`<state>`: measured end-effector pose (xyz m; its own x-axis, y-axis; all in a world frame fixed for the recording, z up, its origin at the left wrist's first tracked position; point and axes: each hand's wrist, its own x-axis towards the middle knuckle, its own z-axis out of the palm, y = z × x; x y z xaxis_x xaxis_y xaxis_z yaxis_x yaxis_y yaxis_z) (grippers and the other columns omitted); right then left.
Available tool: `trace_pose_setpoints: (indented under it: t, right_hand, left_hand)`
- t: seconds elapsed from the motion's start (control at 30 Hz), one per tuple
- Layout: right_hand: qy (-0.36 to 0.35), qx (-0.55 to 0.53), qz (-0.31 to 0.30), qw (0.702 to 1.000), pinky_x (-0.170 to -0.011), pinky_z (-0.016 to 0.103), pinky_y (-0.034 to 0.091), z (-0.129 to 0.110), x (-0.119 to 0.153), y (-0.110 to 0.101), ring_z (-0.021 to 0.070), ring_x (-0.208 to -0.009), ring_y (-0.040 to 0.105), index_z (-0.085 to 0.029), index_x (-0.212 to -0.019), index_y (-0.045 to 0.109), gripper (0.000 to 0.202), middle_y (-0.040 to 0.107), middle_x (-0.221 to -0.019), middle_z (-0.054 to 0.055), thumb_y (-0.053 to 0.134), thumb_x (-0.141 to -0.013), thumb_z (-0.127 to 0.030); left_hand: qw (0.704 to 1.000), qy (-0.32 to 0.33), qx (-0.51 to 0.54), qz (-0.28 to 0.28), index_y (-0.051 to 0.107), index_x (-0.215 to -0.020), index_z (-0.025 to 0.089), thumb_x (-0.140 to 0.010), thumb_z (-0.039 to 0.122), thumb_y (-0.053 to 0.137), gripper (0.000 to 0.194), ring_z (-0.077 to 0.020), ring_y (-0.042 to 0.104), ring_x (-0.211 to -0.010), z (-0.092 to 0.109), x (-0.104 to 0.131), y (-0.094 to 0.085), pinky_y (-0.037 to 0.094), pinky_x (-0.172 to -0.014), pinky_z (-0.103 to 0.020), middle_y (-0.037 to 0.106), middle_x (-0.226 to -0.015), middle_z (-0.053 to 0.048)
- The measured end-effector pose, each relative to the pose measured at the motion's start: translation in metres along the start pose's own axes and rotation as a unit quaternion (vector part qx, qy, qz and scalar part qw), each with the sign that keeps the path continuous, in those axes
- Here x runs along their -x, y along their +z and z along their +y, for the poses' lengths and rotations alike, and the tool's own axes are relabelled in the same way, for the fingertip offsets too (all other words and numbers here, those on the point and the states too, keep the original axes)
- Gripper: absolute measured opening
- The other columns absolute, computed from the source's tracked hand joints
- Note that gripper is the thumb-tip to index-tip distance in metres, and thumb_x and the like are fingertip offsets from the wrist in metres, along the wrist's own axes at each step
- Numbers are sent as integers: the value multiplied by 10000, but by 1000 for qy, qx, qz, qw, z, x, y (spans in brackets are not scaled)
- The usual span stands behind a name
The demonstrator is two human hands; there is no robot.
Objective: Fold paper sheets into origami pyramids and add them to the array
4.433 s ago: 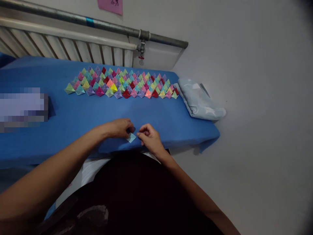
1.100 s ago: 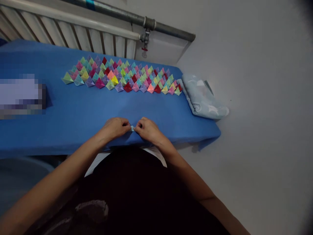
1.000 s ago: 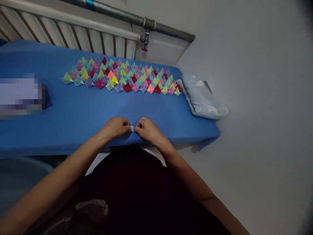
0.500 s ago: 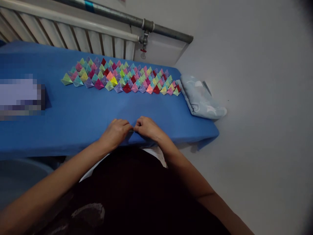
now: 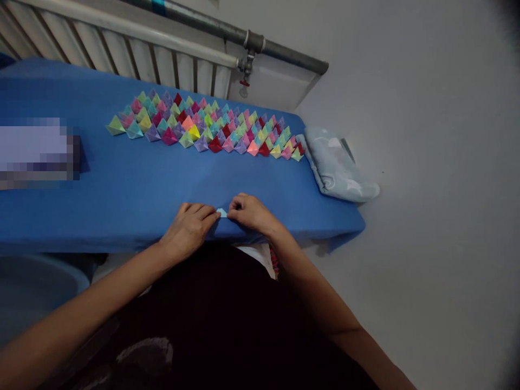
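Note:
Between my two hands, near the front edge of the blue-covered table [image 5: 134, 189], is a small pale blue piece of folded paper [image 5: 221, 212]. My left hand [image 5: 194, 223] has its fingers pressed together on the paper's left end. The thumb and forefinger of my right hand [image 5: 246, 210] pinch the right end. Farther back stand several rows of small folded paper boats [image 5: 202, 143] in red, pink, green, yellow, purple and blue, set close together.
A folded grey-blue cloth [image 5: 339, 168] lies at the table's right end by the wall. At the left is a blurred-out box-like object [image 5: 34, 149]. A radiator [image 5: 162, 62] and pipe run behind; a blue basin [image 5: 40, 287] is below left.
My hands have moved slightly apart, and more of the pale blue paper shows between them. The whole view has shifted a little.

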<state>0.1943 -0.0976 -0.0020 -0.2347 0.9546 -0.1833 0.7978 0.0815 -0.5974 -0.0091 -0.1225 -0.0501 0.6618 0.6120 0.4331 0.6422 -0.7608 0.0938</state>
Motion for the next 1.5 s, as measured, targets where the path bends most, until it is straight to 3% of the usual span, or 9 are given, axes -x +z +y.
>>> trace_pose_setpoints:
  t: [0.43, 0.67, 0.93, 1.27, 1.5]
  right_hand:
    - [0, 25, -20, 999, -663, 233, 367, -8, 2, -4, 115, -684, 472, -185, -630, 529, 181, 534, -766, -6, 616, -747, -79]
    - [-18, -34, 24, 999, -663, 223, 365, -32, 5, 8, 112, -693, 492, -198, -811, 564, 136, 572, -764, -31, 532, -790, -67]
    - [33, -50, -23, 998, -603, 219, 345, -27, -4, 8, 101, -627, 480, -198, -754, 536, 107, 528, -656, -57, 579, -773, -102]
    - [51, -117, -45, 991, -569, 208, 369, -23, -9, 10, 87, -614, 493, -195, -749, 531, 176, 548, -671, -65, 657, -708, -79]
    - [55, -135, -56, 988, -593, 221, 396, -24, -7, 9, 96, -644, 504, -196, -765, 519, 203, 544, -695, -58, 669, -684, -85]
  left_hand:
    - [999, -25, 36, 30, 672, -1196, 200, -996, 121, 426, 326, -246, 617, -1008, 1, 5, 5, 423, -824, -399, 710, -1130, -102]
    - [998, -30, 32, 35, 669, -1202, 196, -987, 113, 431, 331, -263, 623, -1007, 2, 5, 6, 434, -820, -419, 710, -1137, -120]
    - [991, -37, 114, 59, 671, -1178, 204, -1000, 139, 410, 323, -219, 648, -1022, -5, 13, 6, 459, -875, -391, 719, -1162, -98]
    - [987, -18, 130, 89, 678, -1153, 197, -995, 142, 430, 300, -209, 659, -1054, -5, 21, 6, 471, -986, -422, 704, -1183, -107]
    - [986, -17, 133, 95, 692, -1118, 188, -972, 170, 486, 253, -228, 672, -1030, -5, 20, 3, 479, -979, -460, 714, -1156, -113]
